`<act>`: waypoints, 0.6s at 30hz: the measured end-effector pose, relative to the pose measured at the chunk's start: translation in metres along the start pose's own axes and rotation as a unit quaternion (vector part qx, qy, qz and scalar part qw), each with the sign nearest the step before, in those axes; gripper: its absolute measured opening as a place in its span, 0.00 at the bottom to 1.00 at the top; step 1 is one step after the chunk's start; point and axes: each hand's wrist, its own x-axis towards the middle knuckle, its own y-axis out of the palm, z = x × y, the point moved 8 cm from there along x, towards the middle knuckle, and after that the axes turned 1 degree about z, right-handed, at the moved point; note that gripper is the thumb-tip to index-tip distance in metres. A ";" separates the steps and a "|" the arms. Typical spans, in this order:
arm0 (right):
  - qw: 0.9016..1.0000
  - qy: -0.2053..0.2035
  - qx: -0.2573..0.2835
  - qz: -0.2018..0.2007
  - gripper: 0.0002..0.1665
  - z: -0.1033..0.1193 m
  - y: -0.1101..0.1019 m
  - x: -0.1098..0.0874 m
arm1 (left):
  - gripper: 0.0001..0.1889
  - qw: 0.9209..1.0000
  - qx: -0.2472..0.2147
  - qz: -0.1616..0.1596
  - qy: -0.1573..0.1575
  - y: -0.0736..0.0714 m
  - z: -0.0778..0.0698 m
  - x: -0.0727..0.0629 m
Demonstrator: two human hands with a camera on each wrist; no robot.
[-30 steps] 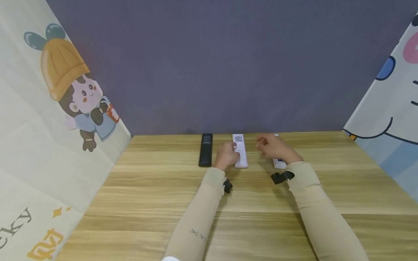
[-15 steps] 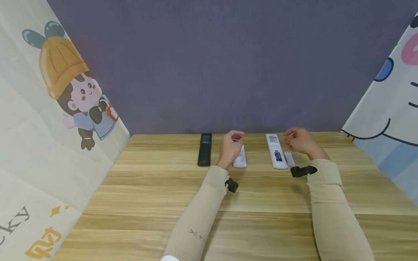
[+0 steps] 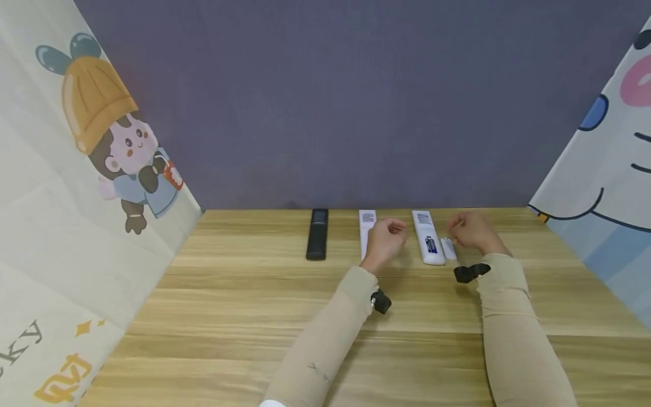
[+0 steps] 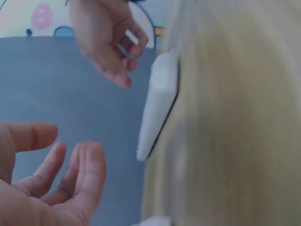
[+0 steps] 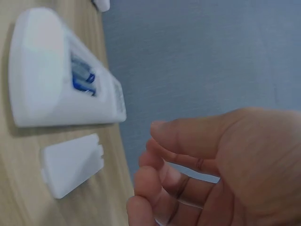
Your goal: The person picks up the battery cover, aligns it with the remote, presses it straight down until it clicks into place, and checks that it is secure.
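Note:
My left hand (image 3: 385,241) hovers between two white remote controls, fingers loosely bent. It partly covers the middle white remote control (image 3: 367,220). In the left wrist view, nothing lies between this hand's thumb and fingers. The right-hand white remote control (image 3: 428,234) lies back-up with its battery compartment uncovered, and blue batteries (image 5: 83,77) show inside. Beside it on the right rests a loose white battery cover (image 3: 448,249). My right hand (image 3: 473,232) is just right of that cover, above the table and apart from it. Its fingers are loosely curled around nothing.
A black remote control (image 3: 317,234) lies to the left in the row. The wooden table (image 3: 244,316) ends at a dark grey back panel (image 3: 325,107). Printed cloth walls (image 3: 61,209) stand on both sides.
The left hand has come off the middle white remote control and moved right. The right hand has moved right, uncovering the right-hand white remote control and its loose cover.

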 end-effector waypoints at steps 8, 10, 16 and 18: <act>1.000 0.023 -0.011 0.002 0.19 -0.021 0.009 0.005 | 0.08 0.995 0.068 0.034 -0.064 0.039 0.013 -0.003; 0.999 0.035 -0.005 0.011 0.21 -0.028 0.012 0.007 | 0.10 0.993 0.092 0.032 -0.074 0.046 0.015 -0.003; 0.999 0.029 -0.013 0.021 0.25 -0.035 0.015 0.006 | 0.14 0.982 0.169 0.008 -0.081 0.064 0.013 0.000; 0.999 0.031 -0.012 0.022 0.26 -0.036 0.016 0.005 | 0.14 0.978 0.193 0.000 -0.084 0.070 0.012 0.002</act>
